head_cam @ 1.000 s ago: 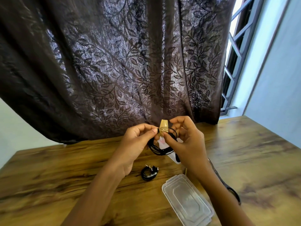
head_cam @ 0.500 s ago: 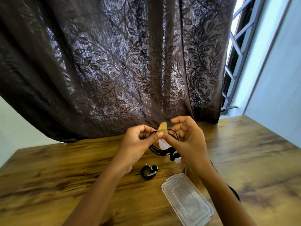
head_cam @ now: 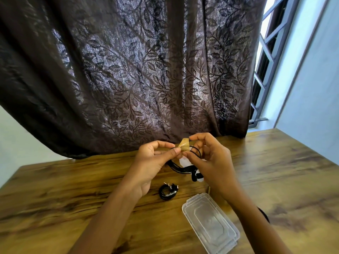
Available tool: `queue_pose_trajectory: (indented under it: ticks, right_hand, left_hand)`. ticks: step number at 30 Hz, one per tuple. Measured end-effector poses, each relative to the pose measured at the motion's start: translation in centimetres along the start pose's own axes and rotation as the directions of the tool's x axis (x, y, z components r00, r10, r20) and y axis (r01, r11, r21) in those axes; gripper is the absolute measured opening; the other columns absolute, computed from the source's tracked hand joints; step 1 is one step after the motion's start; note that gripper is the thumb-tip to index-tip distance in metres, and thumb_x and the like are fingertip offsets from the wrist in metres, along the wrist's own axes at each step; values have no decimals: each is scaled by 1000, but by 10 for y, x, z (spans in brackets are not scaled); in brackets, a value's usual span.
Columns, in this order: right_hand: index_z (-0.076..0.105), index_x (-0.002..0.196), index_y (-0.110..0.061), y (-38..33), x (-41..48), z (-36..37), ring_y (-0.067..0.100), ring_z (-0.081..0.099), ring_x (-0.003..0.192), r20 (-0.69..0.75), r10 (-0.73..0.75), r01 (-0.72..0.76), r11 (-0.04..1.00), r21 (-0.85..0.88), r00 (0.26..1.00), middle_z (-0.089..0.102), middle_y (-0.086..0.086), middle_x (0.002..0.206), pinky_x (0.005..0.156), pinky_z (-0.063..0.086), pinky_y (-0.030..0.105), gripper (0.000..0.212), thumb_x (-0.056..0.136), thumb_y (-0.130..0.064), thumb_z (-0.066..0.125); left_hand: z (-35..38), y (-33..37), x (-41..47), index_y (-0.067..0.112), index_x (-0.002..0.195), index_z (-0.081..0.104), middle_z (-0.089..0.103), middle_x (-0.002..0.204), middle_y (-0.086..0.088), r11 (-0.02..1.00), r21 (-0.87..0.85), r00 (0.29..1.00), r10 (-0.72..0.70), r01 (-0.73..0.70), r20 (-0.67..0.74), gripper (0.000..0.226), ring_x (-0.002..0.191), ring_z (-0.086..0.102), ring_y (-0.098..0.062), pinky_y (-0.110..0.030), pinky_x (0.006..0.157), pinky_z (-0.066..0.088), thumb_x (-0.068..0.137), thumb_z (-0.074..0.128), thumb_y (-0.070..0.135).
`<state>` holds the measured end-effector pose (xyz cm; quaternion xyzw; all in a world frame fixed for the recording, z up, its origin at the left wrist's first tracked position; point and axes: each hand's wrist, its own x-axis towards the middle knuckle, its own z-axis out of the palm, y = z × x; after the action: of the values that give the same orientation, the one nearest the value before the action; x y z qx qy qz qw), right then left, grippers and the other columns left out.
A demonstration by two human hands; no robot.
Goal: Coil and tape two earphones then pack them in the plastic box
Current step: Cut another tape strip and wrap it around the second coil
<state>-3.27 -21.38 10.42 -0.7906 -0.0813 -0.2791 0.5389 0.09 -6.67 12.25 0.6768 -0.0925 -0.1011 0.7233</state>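
Both hands are raised above the wooden table (head_cam: 73, 189). My left hand (head_cam: 152, 162) pinches a coiled black earphone (head_cam: 183, 168) together with the near end of a brown tape piece (head_cam: 184, 144). My right hand (head_cam: 211, 162) grips the tape's far end with thumb and forefinger, loops of cable running past its fingers. A second coiled black earphone (head_cam: 167, 191) lies on the table below my left hand. The clear plastic box (head_cam: 211, 223), lid on, sits near the front, under my right forearm.
A dark leaf-patterned curtain (head_cam: 128, 70) hangs behind the table. A window with a grey grille (head_cam: 266, 61) is at the right. Something white (head_cam: 183, 161) lies behind the held earphone, mostly hidden. A dark object (head_cam: 264, 214) peeks out behind my right forearm.
My right thumb and forefinger have shifted up onto the tape's far end, and the tape now lies more sideways across the coil. The hands stay in the same place.
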Motion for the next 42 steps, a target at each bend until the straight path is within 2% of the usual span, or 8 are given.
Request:
queue_pose_trajectory:
  ticks: [6,10,14,21,27,30,38,42]
  right_hand:
    - [57,91,-19,-1,-2,-1,27,69,73,16,64,-65,985,158,998,69,10,80,66,58,40,27,73,-7,74]
    - [57,92,-8,2,-3,-1,24,71,73,-7,120,-116,971,210,993,71,12,82,68,59,34,28,72,-5,75]
    - [58,90,-5,3,-3,0,27,69,76,-22,151,-140,955,261,988,71,14,81,69,58,30,28,69,-2,76]
    - [59,91,1,-5,-4,3,11,67,70,-25,229,-193,867,459,973,69,11,79,64,54,16,30,66,7,74]
    - [60,87,-4,-8,-4,3,15,67,71,8,293,-247,792,559,956,70,10,77,65,55,20,27,66,7,74]
    - [58,83,-4,-7,-4,4,18,67,71,40,342,-299,754,585,939,69,14,78,67,57,26,25,66,6,74]
    - [57,83,-7,-5,-4,6,14,65,66,-46,360,-265,762,591,932,65,3,68,63,56,21,36,59,13,75]
    - [59,93,-5,-3,-4,7,15,66,70,-88,253,-182,860,477,964,66,11,77,66,56,22,37,64,13,74]
  left_hand:
    - [3,1,-1,11,87,64,73,86,-18,1000,-9,999,4,-5,-43,17,88,70,-26,-37,89,50,73,73,10]
    - [5,0,-2,13,84,65,73,85,-15,1000,-14,998,10,-11,-65,14,80,69,-19,-30,80,51,74,72,9]
    - [6,0,-3,18,84,67,74,83,-8,1000,-3,998,8,-8,-64,11,67,63,-6,-14,57,43,77,70,10]
    - [9,0,-5,20,81,64,70,79,-2,998,-66,998,3,-7,-60,14,78,58,-12,-26,72,39,79,67,6]
    - [12,3,-7,16,78,58,61,52,10,990,-134,999,45,-45,0,18,47,55,4,-9,47,43,84,57,-2]
    - [12,3,-6,17,78,58,59,52,11,992,-115,998,57,-57,-1,19,46,54,5,-9,47,42,85,57,0]
    - [11,0,-6,20,78,61,64,75,1,994,-89,998,57,-60,-38,17,62,57,0,-13,57,44,82,62,3]
    - [13,-1,-5,18,80,62,66,80,-3,995,-82,996,48,-54,-69,14,69,59,-6,-16,62,44,81,64,3]
